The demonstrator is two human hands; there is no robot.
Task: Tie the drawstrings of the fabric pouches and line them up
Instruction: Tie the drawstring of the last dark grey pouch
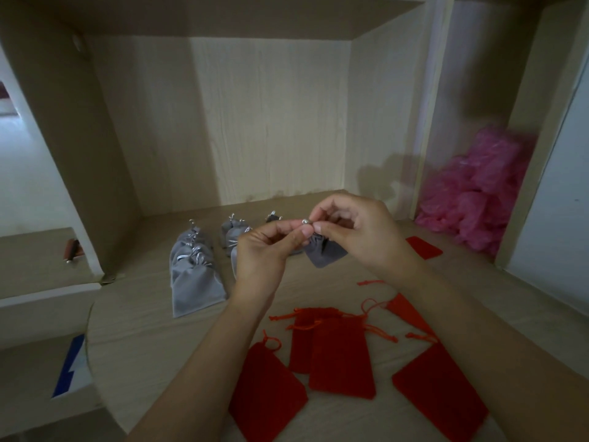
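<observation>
Left hand [264, 250] and right hand [357, 228] pinching the drawstring [305, 221] of a grey pouch [328, 252] over a desk [153, 330].
Cinched pouches [194, 275] lie in rows at 9 o'clock of the hands; each hand clamps thumb against forefinger on the bead-tipped cord, the pouch hanging under the right hand (raised off the desk); red pouches [341, 355] lie at 6 o'clock, pink bags [478, 193] at 2 o'clock.

Your grey pouches [194, 282]: matt velvety cloth, shiny cords [197, 260]. Red pouches [341, 362]: matt cloth. Shelf [143, 330]: matt wood grain. Pink bags [478, 199]: glossy plastic.
</observation>
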